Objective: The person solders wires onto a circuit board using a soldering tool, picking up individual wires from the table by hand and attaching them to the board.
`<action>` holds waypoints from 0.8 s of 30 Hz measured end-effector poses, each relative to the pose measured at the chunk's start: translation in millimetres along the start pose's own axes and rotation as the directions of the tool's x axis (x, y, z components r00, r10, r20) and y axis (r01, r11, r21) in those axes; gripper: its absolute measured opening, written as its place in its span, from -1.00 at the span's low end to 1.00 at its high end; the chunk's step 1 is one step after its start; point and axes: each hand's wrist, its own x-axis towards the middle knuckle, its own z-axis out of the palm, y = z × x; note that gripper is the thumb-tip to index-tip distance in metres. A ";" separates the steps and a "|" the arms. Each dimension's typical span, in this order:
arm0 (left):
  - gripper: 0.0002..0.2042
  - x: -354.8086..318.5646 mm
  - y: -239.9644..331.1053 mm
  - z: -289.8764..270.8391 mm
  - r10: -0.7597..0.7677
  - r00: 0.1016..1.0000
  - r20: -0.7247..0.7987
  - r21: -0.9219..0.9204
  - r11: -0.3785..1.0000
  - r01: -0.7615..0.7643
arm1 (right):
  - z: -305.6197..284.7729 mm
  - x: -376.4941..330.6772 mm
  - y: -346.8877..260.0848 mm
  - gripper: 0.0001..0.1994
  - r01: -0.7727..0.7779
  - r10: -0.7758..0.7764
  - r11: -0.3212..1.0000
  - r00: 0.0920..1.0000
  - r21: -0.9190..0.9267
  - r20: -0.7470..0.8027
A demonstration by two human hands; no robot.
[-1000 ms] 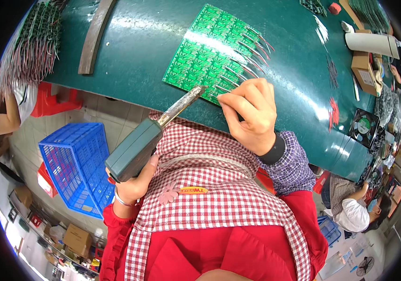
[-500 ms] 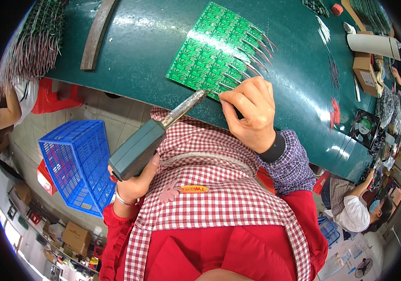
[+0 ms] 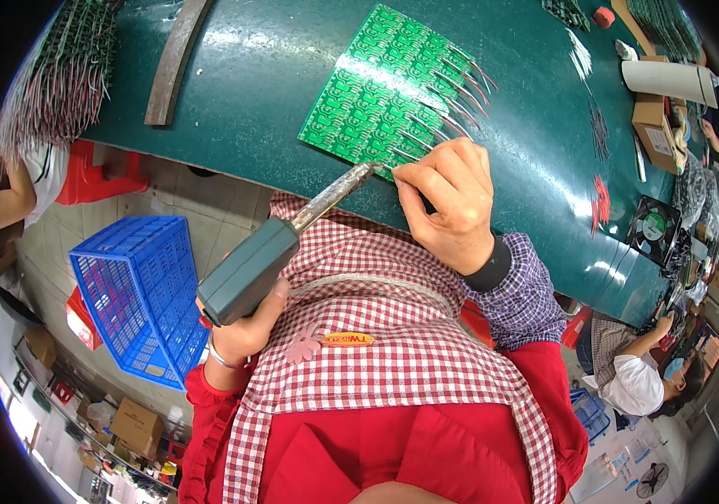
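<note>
A soldering gun [image 3: 250,270] with a dark green body is gripped in my left hand [image 3: 247,330], its metal barrel slanting up and to the right. Its tip meets the near edge of a green circuit board panel [image 3: 355,105], which lies flat on the table. My right hand [image 3: 453,206] is closed in a pinch at the panel's near right corner, just beside the tip. A thin wire runs into its fingertips, mostly hidden by them. Several red, black and white wires [image 3: 467,94] stick out along the panel's right side in a row.
The green table [image 3: 242,109] carries a dark curved bar [image 3: 176,63] and loose white, black and red wire bundles [image 3: 600,203]. At the right stand a black fan [image 3: 653,228] and a cardboard box [image 3: 655,134]. Wired boards [image 3: 65,76] hang over the left edge, above a blue crate [image 3: 136,294].
The soldering gun and my left hand have shifted very slightly, the tip a touch to the right. My right hand and the panel stay in place.
</note>
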 end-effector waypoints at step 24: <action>-0.67 21.2 4.4 20.7 -0.039 0.988 -0.147 -0.122 0.992 0.021 | -11.7 -6.0 2.7 -0.83 -0.016 0.015 0.999 1.000 0.037 0.025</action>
